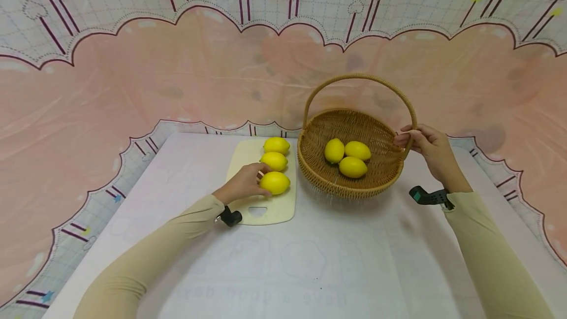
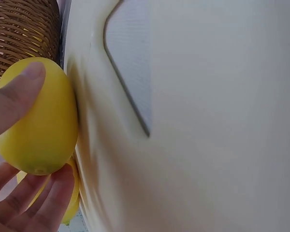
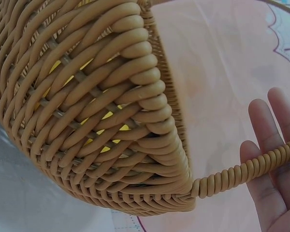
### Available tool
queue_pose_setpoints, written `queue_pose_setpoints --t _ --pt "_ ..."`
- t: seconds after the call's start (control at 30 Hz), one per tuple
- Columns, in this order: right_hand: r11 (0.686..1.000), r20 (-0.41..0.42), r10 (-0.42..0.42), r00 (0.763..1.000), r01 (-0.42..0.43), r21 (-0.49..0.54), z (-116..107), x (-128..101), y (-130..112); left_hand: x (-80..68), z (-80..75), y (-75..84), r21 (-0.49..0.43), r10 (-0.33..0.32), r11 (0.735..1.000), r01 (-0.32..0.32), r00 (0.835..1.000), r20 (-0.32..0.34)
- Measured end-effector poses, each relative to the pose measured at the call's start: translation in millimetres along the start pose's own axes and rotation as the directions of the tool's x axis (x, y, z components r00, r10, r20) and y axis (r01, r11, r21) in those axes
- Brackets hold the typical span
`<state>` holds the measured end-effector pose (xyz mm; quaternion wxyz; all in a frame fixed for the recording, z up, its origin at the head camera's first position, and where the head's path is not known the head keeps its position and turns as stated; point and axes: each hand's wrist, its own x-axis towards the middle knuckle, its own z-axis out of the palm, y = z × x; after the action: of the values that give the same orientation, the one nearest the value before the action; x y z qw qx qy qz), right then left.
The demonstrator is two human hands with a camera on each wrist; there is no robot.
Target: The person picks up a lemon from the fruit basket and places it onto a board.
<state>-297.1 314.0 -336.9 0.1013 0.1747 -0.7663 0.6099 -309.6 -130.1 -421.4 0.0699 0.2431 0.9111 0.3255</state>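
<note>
Three lemons sit in a row on the cream cutting board (image 1: pixel 270 210), and the left hand (image 1: pixel 242 183) curls fingers and thumb around the nearest lemon (image 1: pixel 275 182). Right hand (image 1: pixel 431 149) grips the handle of the wicker basket (image 1: pixel 385 171), which holds three more lemons (image 1: pixel 347 154). Everything rests on a white bench (image 1: pixel 310 260), backed by a pink scalloped backdrop (image 1: pixel 177 73) with candle patterns.

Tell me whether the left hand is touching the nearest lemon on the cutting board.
Touching. The left wrist view shows the thumb pressed on the lemon and the fingers curled under it; the head view shows the left hand against it on the cutting board.
</note>
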Motion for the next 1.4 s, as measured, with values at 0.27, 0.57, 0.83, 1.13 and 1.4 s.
queue_pose_setpoints --t 0.27,0.57,0.83,1.13,1.4 --pt "0.999 -0.01 0.015 1.0 -0.015 -0.045 0 0 -1 2.2 0.9 1.0 0.02 -0.005 1.0 0.004 1.0 0.005" --pt "0.998 -0.013 0.027 1.0 -0.027 -0.059 0 0 -2 0.3 -2.1 -1.0 0.017 0.017 1.0 -0.017 1.0 0.02" --pt "0.999 -0.009 0.023 1.0 -0.023 -0.045 0 0 -2 -1.6 -8.5 -0.4 0.025 0.044 0.999 -0.045 0.999 0.024" --pt "1.0 -0.008 0.021 1.0 -0.021 -0.007 1 0 -3 2.2 -24.9 -0.6 -0.011 0.062 0.998 -0.061 0.997 0.051" --pt "1.0 -0.005 0.022 1.0 -0.022 0.001 1 -1 -3 11.3 -48.1 11.1 -0.042 0.071 0.997 -0.066 0.99 0.119"
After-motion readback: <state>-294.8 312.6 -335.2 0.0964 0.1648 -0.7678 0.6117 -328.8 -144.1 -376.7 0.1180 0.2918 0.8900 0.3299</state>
